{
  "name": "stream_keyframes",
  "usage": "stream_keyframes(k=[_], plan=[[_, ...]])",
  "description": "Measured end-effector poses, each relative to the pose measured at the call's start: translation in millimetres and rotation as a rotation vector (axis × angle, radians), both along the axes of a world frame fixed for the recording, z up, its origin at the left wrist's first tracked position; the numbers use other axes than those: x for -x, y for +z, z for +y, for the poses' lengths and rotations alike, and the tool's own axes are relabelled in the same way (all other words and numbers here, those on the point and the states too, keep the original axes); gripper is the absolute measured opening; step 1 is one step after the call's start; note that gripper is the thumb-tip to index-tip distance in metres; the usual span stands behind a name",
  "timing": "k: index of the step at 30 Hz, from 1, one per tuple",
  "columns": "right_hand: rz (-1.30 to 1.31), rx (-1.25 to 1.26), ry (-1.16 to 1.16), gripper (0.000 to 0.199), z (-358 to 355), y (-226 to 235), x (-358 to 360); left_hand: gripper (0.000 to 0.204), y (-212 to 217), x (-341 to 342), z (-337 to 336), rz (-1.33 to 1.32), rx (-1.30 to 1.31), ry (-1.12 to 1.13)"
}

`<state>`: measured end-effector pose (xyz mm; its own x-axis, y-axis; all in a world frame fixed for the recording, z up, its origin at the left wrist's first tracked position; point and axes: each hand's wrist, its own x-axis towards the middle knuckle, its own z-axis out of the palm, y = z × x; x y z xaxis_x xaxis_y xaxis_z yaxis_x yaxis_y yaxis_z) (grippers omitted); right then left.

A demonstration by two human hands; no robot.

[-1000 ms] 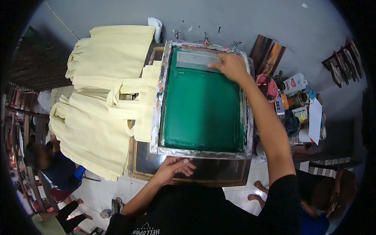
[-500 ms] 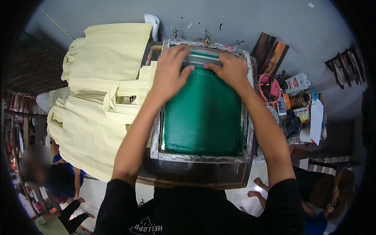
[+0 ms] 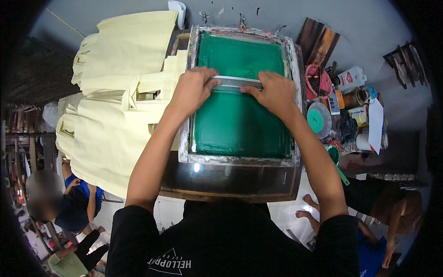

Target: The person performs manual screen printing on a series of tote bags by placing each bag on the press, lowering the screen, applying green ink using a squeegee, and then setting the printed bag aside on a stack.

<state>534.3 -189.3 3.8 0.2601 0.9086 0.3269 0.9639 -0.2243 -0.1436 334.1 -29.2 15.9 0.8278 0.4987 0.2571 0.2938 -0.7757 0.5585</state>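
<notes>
A metal-backed squeegee [image 3: 237, 82] lies crosswise on the green mesh of a screen printing frame [image 3: 184, 138]. My left hand [image 3: 196, 87] is wrapped round its left end, thumb on the near side. Round the right end, my right hand [image 3: 272, 92] is closed in the same way. Wet-looking green ink [image 3: 240, 122] covers the mesh on both sides of the squeegee. The frame lies flat on a dark, glossy board [image 3: 230, 180], its far edge at metal clamps [image 3: 243, 21]. The squeegee's blade edge is hidden.
Stacks of pale yellow fabric bags [image 3: 124, 55] lie left of the frame. On the right stand a pink basin [image 3: 318, 83], a tub with a green inside [image 3: 318, 117], a white jug [image 3: 353, 77] and a phone [image 3: 334, 104]. Other people sit at lower left [image 3: 74, 207] and lower right [image 3: 392, 217].
Both hands have drawn the squeegee from the frame's far end toward me, to about the upper middle of the mesh. The view has shifted slightly.
</notes>
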Motion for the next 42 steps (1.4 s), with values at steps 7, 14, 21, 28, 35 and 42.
stream_keyframes(k=[7,14,21,28,35,42], plan=[[-0.031,-0.105,0.030,0.058,-69,-12,61,0.017,5,63,-69,0.051,0.036,-0.019],[-0.074,-0.013,0.024,0.033,-121,-16,111,0.017,-7,112,-120,-0.134,-0.034,-0.031],[0.048,-0.079,0.124,0.024,-142,3,105,0.112,-38,152,-114,-0.117,-0.195,0.000],[-0.255,-0.414,0.072,0.024,-105,136,68,0.130,53,103,-81,-0.751,-0.076,0.227],[-0.052,-0.463,-0.021,0.035,-27,259,12,0.075,-24,90,-7,0.112,-0.095,0.381],[-0.029,-0.438,-0.109,0.036,11,305,-13,0.056,-22,70,27,0.532,0.158,0.410]])
